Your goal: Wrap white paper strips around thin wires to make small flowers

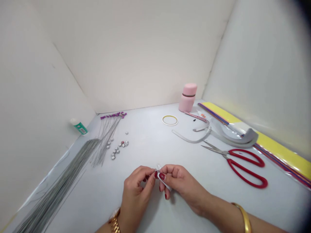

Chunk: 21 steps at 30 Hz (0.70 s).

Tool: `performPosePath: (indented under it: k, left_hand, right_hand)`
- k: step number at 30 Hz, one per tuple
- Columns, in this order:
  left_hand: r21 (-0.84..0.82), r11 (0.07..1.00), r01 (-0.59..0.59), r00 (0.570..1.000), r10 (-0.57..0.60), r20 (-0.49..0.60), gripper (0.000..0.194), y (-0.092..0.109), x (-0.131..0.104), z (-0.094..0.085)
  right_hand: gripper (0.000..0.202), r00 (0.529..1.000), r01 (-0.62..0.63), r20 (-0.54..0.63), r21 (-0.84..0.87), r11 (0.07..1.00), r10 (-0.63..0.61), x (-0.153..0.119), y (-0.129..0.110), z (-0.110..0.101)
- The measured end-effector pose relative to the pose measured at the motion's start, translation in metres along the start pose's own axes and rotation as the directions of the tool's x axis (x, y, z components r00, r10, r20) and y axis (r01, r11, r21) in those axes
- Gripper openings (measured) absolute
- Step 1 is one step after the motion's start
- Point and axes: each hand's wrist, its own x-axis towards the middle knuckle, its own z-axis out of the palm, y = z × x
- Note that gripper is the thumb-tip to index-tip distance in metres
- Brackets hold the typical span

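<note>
Near the table's front middle, my left hand (138, 186) and my right hand (181, 183) meet fingertip to fingertip. Both pinch a narrow white strip (165, 183), which slants down under my right fingers. A small pale tip sticks up above the fingertips; its shape is blurred. Small silvery folded pieces (116, 151) lie on the table to the left, beyond my left hand. Red-handled scissors (247, 165) rest partly open at the right.
Grey wires (65, 181) spread along the left, some with purple tips (114, 115). A green-and-white tube (81, 127) is at the left edge. Behind are a tape ring (170, 120) and pink bottle (188, 98). White strips (233, 137) and yellow packs (279, 147) lie right.
</note>
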Motion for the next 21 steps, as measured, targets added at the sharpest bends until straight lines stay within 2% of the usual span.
performPosePath:
  k: [5, 10, 13, 16, 21]
  left_hand:
    - [0.120, 0.975, -0.188, 0.982, 0.190, -0.002, 0.014, -0.0045, 0.0005, -0.0014]
    - [0.169, 0.948, -0.271, 0.962, 0.270, 0.027, 0.016, -0.0070, -0.0005, 0.0002]
    - [0.105, 0.975, -0.198, 0.980, 0.194, 0.054, 0.018, -0.0053, -0.0002, 0.0006]
    - [-0.016, 0.998, -0.054, 0.995, 0.055, 0.088, 0.018, -0.0035, 0.0006, 0.0009]
    - [-0.201, 0.963, 0.178, 0.983, -0.166, 0.074, 0.014, -0.0058, 0.0022, 0.0030]
  right_hand:
    - [0.028, 1.000, -0.012, -0.009, 0.056, 0.998, 0.012, -0.0002, -0.0026, 0.0015]
    - [0.033, 0.998, -0.013, -0.067, 0.064, 0.998, 0.017, 0.0007, -0.0031, 0.0023]
    - [0.032, 0.996, 0.000, -0.091, 0.067, 0.998, 0.006, 0.0012, -0.0031, 0.0022]
    - [0.031, 0.995, 0.017, -0.102, 0.058, 0.998, -0.011, 0.0012, -0.0038, 0.0024]
    - [0.029, 0.992, 0.038, -0.119, -0.007, 0.999, -0.038, 0.0019, -0.0034, 0.0013]
